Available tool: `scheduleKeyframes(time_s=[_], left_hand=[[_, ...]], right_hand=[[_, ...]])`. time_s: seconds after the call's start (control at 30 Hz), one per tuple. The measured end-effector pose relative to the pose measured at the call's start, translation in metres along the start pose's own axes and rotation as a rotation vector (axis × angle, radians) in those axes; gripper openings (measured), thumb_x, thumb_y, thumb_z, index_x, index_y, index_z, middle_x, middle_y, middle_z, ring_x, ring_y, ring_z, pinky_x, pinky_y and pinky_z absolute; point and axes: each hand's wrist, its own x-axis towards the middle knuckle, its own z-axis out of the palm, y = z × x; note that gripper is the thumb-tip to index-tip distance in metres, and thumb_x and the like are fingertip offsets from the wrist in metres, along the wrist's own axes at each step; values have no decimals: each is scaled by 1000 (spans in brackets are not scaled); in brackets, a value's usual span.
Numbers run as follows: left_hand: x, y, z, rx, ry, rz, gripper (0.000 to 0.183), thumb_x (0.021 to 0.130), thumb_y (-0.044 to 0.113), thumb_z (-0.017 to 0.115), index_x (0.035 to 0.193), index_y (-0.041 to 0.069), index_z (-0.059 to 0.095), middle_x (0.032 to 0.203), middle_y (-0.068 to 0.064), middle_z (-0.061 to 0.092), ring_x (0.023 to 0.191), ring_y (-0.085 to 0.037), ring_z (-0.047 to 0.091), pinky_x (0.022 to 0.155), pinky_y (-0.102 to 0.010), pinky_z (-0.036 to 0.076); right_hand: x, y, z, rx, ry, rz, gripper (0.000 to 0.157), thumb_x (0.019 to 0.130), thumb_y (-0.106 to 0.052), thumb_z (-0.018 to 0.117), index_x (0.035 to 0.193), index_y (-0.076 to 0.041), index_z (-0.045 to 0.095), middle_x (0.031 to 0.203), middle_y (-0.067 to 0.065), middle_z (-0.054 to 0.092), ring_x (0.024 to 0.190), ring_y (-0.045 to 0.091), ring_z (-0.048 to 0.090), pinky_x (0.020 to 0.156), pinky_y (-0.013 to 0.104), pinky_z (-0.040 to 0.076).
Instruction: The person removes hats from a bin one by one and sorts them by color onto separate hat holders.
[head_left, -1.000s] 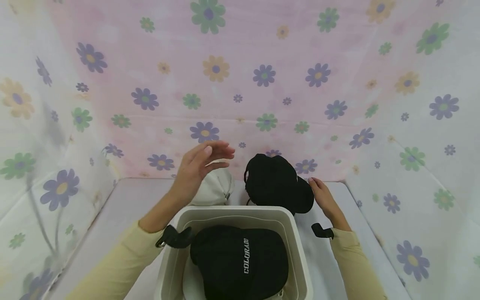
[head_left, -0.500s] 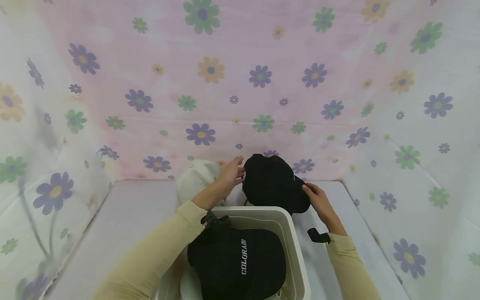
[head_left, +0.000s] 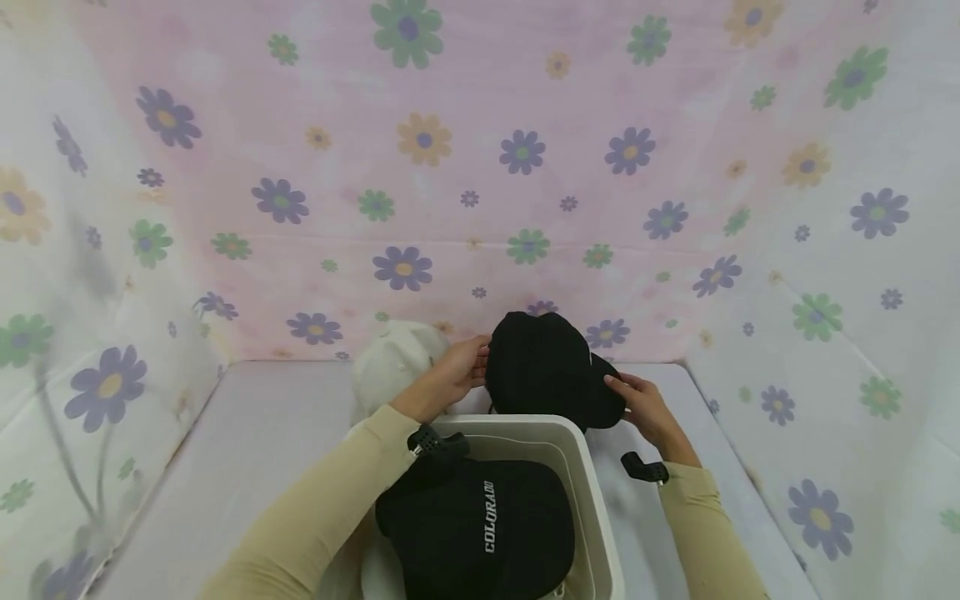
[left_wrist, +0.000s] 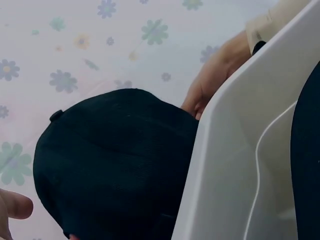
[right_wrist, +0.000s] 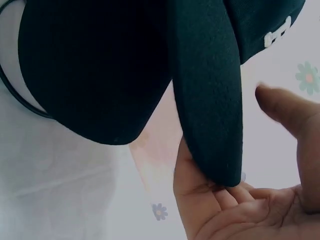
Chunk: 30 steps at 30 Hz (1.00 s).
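Note:
Behind the bin, a black cap (head_left: 534, 362) has its brim toward the right. My left hand (head_left: 452, 373) reaches its left side, fingertips at the edge; in the left wrist view the thumb (left_wrist: 19, 205) stands apart from the cloth. At the other end, my right hand (head_left: 649, 408) is at the brim. Its fingers (right_wrist: 192, 195) lie behind the brim (right_wrist: 212, 110) in the right wrist view, while the thumb (right_wrist: 282, 105) is spread away. A second dark brim (right_wrist: 95, 85) shows beside it, with a thin dark loop (right_wrist: 15, 92) at the far left.
A pale bin (head_left: 517, 423) stands in front, holding a black cap lettered COLORADO (head_left: 442, 517) with a white item partly under it. A white cap (head_left: 390, 358) sits behind the bin, partly covered by my left arm. Flowered cloth (head_left: 480, 225) surrounds the white tabletop (head_left: 277, 417).
My left hand has come down and right, from above the white cap to the black cap's left side. My right hand has shifted slightly at the brim. The black cap has hardly moved.

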Motion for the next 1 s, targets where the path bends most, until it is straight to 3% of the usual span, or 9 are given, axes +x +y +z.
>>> scheduleKeyframes(time_s=[0.1, 0.27, 0.37, 0.5, 0.63, 0.77, 0.9, 1.0], left_hand=[[0, -1, 0, -1, -5, -8, 34, 108, 28, 45, 83, 10, 59, 66, 3, 58, 57, -9, 56, 61, -23, 49], [0, -2, 1, 4, 40, 4, 36, 104, 32, 55, 76, 11, 61, 60, 3, 58, 55, -10, 56, 62, -26, 48], [2, -4, 3, -17, 62, 70, 32, 101, 31, 61, 76, 12, 65, 60, 5, 61, 57, -8, 58, 65, -25, 49], [5, -10, 6, -12, 106, 210, 29, 97, 31, 70, 82, 7, 68, 68, 5, 65, 63, -9, 60, 67, -25, 50], [8, -17, 10, 76, 154, 287, 46, 91, 38, 77, 109, -3, 65, 95, -6, 70, 86, -17, 64, 86, -32, 54], [11, -21, 13, 148, 169, 289, 76, 85, 38, 83, 136, -5, 49, 132, -20, 59, 119, -32, 61, 108, -47, 47], [11, -24, 17, 197, 187, 265, 92, 80, 38, 86, 144, -4, 36, 147, -24, 42, 135, -38, 47, 114, -50, 41], [11, -26, 18, 210, 204, 250, 94, 81, 39, 86, 145, -4, 32, 150, -25, 37, 139, -39, 43, 116, -51, 38]], right_hand=[[1, 1, -1, -28, -26, -4, 70, 106, -31, 57, 152, 14, 30, 146, 35, 46, 98, 7, 67, 86, 31, 59], [2, 0, -3, -68, -10, -11, 67, 103, -27, 63, 149, 13, 36, 137, 30, 57, 96, 8, 69, 86, 31, 59], [1, -4, -5, -64, 10, -27, 68, 102, -25, 64, 150, 13, 35, 127, 22, 64, 90, 6, 70, 82, 26, 59], [-2, -11, -6, -40, 39, -59, 67, 101, -23, 65, 150, 12, 34, 115, 9, 68, 85, 4, 70, 77, 24, 58], [-3, -21, -6, -30, 77, -88, 66, 101, -21, 65, 151, 11, 34, 115, 7, 67, 84, 2, 70, 78, 22, 58], [-5, -31, -5, -82, 126, -99, 67, 101, -23, 65, 151, 10, 36, 129, 24, 62, 87, 0, 67, 80, 18, 55], [-5, -37, -5, -138, 160, -108, 68, 99, -26, 67, 151, 7, 39, 142, 32, 53, 96, 6, 67, 83, 16, 53], [-5, -38, -6, -155, 175, -120, 69, 99, -27, 69, 152, 6, 39, 142, 32, 54, 99, 8, 67, 83, 16, 53]])
